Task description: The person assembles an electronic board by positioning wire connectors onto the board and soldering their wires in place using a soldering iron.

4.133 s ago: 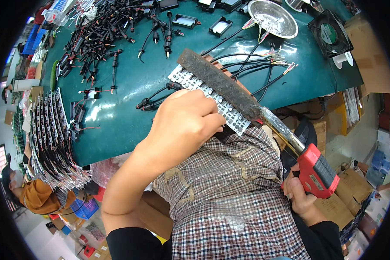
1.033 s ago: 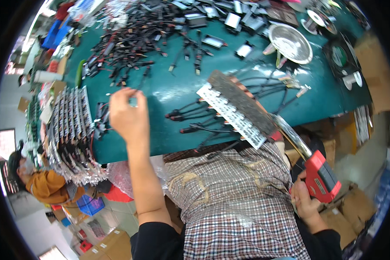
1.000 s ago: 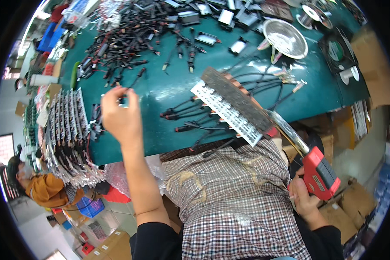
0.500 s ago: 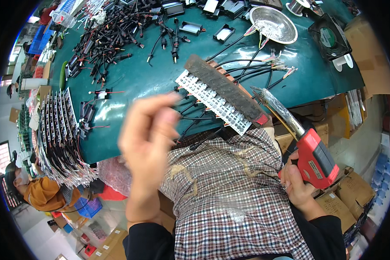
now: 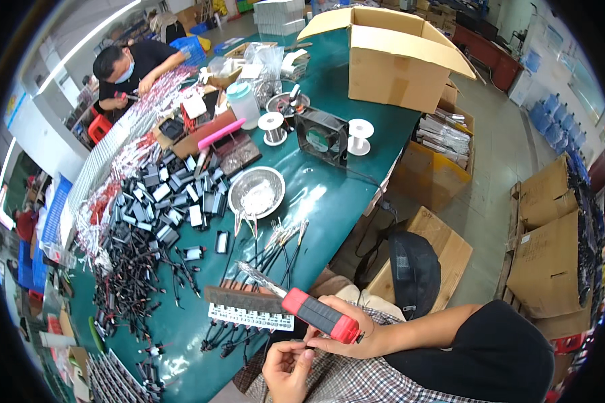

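Black sleeve point(image 5: 494, 356), checked apron point(image 5: 363, 377)

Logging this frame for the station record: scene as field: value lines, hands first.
left hand: fingers pinched, close by the right hand; contents unclear
right hand: grips red-and-black soldering tool
dark bar: along white component strip
steel bowl: on green table
black fan: between two white spools
carton: flaps open

Head-worn beside the table point(image 5: 339, 198), the wide camera faces down over the nearby left hand point(image 5: 288, 376) and right hand point(image 5: 375, 330), and out past the table.
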The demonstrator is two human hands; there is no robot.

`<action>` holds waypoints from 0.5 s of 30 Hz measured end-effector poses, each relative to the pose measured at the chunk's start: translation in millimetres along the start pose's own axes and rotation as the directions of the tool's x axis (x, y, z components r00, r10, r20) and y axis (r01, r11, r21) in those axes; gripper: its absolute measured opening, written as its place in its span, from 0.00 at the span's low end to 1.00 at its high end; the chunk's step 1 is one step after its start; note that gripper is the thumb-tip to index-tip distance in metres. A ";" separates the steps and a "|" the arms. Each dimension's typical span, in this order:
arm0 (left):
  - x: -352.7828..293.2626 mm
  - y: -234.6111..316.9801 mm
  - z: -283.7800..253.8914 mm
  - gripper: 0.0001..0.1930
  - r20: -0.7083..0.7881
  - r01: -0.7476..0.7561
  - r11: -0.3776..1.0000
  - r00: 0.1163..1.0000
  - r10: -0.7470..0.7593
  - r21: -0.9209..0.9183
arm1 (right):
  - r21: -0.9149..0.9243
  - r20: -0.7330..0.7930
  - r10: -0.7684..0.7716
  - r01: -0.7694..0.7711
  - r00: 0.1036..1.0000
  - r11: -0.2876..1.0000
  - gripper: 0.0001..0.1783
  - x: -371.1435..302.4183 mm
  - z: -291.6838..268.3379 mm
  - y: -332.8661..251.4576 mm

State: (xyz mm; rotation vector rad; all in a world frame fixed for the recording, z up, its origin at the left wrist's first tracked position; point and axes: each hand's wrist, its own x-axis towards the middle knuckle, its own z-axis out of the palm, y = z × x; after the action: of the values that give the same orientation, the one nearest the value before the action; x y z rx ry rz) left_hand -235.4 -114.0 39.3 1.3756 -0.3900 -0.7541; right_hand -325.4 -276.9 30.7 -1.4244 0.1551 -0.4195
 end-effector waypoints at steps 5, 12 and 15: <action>-4.1 2.5 3.6 0.09 0.002 -0.056 0.996 0.998 0.056 0.070 | 0.160 -0.048 0.080 -0.071 0.996 0.985 0.32 -8.7 0.4 -0.3; -9.6 -6.5 2.8 0.11 -0.036 -0.128 0.985 0.990 0.133 0.120 | 0.149 -0.026 0.087 -0.082 0.996 0.985 0.30 -16.8 -4.8 4.3; -6.3 1.4 -1.9 0.13 0.168 -0.449 0.759 0.891 0.422 0.472 | 0.089 0.028 0.087 -0.089 0.996 0.992 0.31 -13.6 -7.3 2.2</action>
State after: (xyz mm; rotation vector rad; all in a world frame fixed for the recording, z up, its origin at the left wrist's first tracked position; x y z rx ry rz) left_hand -238.3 -108.2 41.5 1.6617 -0.9684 -0.2983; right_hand -340.1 -278.4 25.5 -1.3283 0.1765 -0.3324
